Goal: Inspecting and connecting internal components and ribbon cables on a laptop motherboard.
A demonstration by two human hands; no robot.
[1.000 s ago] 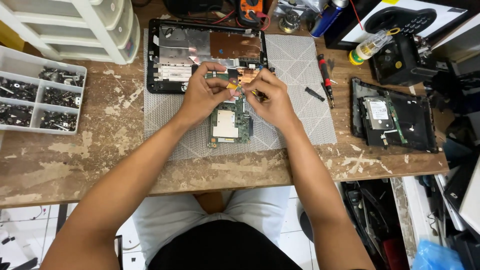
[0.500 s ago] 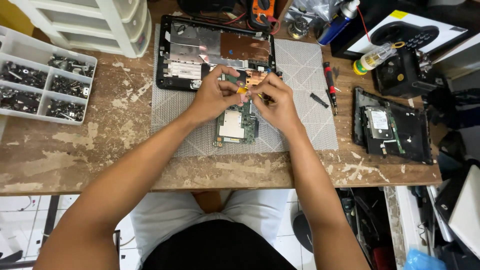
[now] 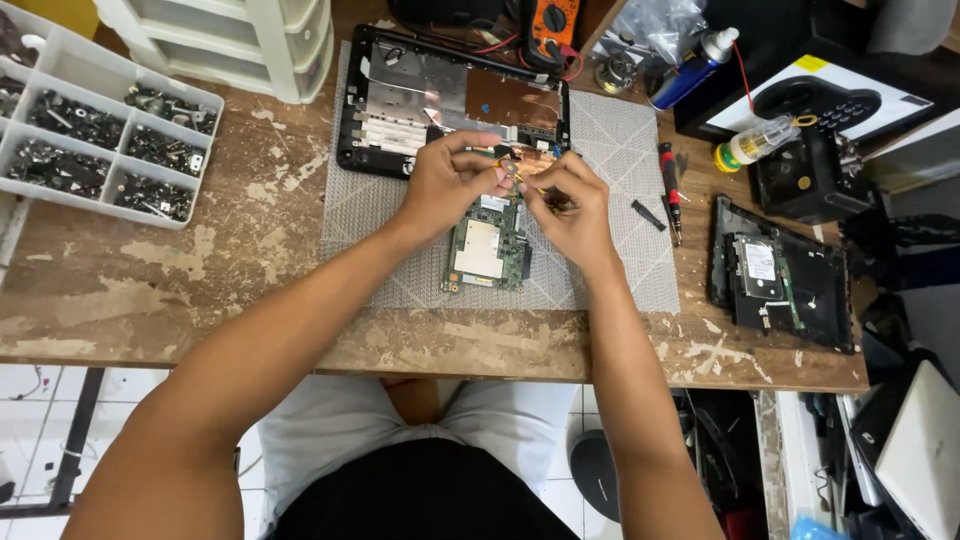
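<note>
a worn wooden table (image 3: 150,290) carries a grey mat (image 3: 620,250) that cushions the green circuit board (image 3: 487,246); left hand (image 3: 450,180) and right hand (image 3: 570,215) meet at its top edge — fingertips pinching a small yellow-tipped part there, presumably to steady it.

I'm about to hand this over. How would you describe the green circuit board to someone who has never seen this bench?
Start at the grey patterned mat in the middle of the worn wooden table. On it, just below the left hand and right hand, lies the green circuit board. It is the only bare green board with a large pale square on its face; the black laptop base lies above it.
</note>
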